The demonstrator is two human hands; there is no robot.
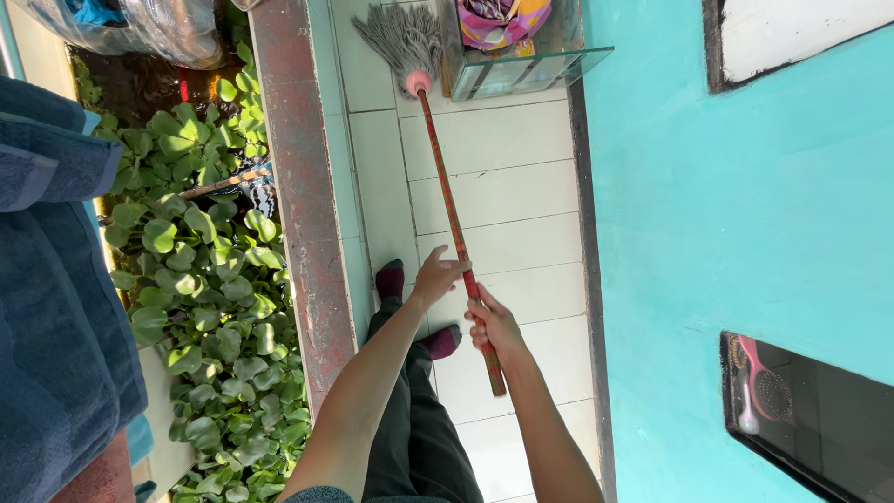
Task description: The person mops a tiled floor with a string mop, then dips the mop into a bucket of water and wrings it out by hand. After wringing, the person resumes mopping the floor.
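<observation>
The mop (438,140) lies on the tiled floor (503,196), between the plant bed (205,279) and the wall (726,233).

one view only: head cam, looking steeply down past your forearms at the white tiled floor (503,186). frame is tilted, so the turquoise painted wall (745,233) fills the right and the brick-red ledge (298,214) runs up the left. hands sit at arm's length, mid-frame.

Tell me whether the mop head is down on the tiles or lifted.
Down: the mop head has its grey strands spread across the white tiled floor, beside the glass box.
</observation>
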